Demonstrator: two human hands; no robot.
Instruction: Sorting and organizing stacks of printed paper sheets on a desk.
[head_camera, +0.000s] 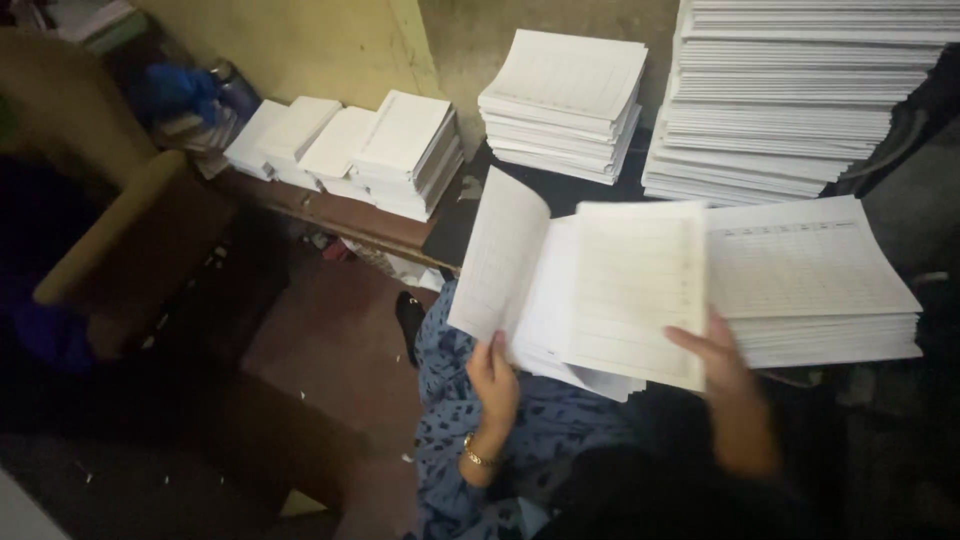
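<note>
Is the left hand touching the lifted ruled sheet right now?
Touching. The head view shows the left hand with its fingers laid over the bottom edge of the lifted ruled sheet.

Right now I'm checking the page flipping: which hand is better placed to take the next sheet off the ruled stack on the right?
Probably the right hand. It lies against the ruled stack, holding a lifted sheet. The left hand is further off, holding the raised folded pages.
</note>
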